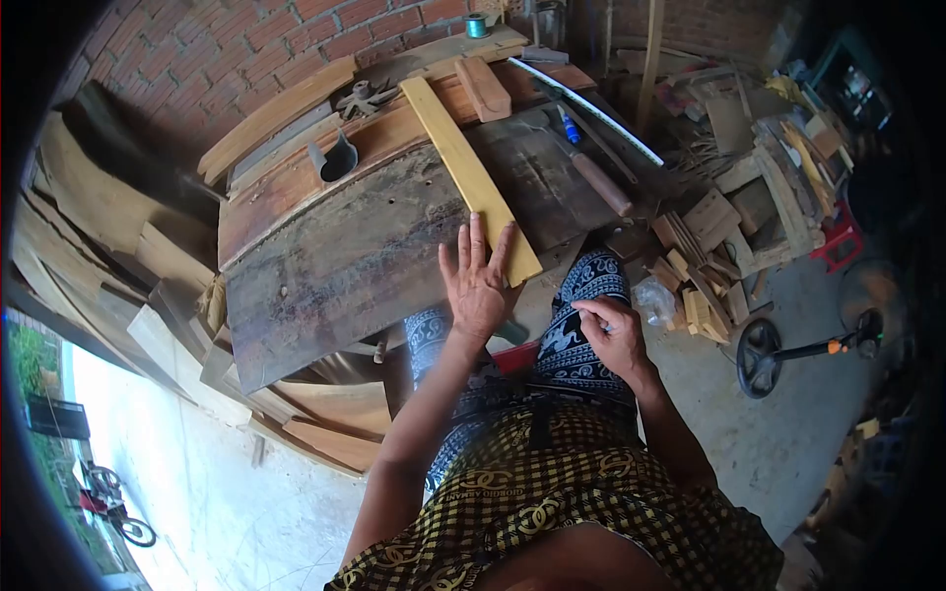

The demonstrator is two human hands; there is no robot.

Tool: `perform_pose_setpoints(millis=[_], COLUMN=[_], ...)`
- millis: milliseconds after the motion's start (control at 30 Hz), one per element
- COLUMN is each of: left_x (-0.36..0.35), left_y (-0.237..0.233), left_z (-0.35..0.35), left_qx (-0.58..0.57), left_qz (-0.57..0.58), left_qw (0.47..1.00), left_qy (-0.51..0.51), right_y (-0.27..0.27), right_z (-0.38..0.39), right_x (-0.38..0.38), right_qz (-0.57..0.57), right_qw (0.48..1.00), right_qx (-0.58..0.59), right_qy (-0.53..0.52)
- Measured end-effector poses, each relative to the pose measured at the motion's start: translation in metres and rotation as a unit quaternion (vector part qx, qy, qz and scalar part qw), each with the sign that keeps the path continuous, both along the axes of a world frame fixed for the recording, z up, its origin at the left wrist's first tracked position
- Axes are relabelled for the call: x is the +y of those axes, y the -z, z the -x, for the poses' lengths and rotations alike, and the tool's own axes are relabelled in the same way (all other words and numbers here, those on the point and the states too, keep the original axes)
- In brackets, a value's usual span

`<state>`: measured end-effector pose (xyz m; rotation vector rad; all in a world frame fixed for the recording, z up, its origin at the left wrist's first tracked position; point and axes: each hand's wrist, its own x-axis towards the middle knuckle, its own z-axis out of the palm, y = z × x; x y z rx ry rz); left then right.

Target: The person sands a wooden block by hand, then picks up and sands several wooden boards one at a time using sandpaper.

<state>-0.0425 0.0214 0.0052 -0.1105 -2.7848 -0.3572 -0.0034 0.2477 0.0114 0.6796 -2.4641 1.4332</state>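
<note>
My left hand point(478, 281) lies with spread fingers on the near end of a long yellow wooden board point(463, 167), which slants across the dark worktable point(335, 266). My right hand point(609, 330) is curled above my right knee, off the table; whether its fingers hold anything small is hidden. Right of the board, a tool with a wooden handle point(599, 185) rests on the table beside a blue marker point(569, 125). A long metal ruler point(601, 116) lies along the far right side. Behind the board sits a reddish wood block point(483, 91).
A dark curved metal piece point(335, 161) stands on the table's left part, with a green spool point(477, 27) at the back. Scrap wood point(705, 291) is heaped at right near a black wheel point(759, 358). Planks point(335, 419) lean below the table's left edge.
</note>
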Motion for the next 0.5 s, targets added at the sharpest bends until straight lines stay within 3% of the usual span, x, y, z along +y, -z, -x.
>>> perform_pose_setpoints(millis=[100, 233, 333, 367, 433, 500], left_x=[0.0, 0.016, 0.049, 0.062, 0.092, 0.121], left_y=[-0.008, -0.057, -0.09, -0.09, -0.087, -0.083], left_z=[-0.003, -0.013, 0.006, 0.02, 0.058, 0.087], left_qx=[-0.036, -0.168, -0.109, -0.116, -0.053, -0.065], left_qz=[-0.016, 0.024, 0.027, 0.034, 0.012, 0.031], left_qw=[0.999, 0.985, 0.986, 0.985, 0.968, 0.959], left_qy=[0.014, 0.013, 0.12, 0.127, 0.245, 0.275], right_y=[0.017, 0.036, 0.052, 0.058, 0.072, 0.085], right_z=[0.001, 0.0, -0.001, 0.0, 0.004, 0.011], right_x=[0.014, 0.028, 0.052, 0.06, 0.08, 0.108], right_qz=[0.023, 0.038, 0.063, 0.083, 0.108, 0.13], right_qw=[1.0, 0.997, 0.991, 0.987, 0.98, 0.971], right_qx=[-0.003, -0.003, -0.034, -0.05, -0.069, -0.085], right_qy=[0.018, 0.061, 0.108, 0.128, 0.155, 0.184])
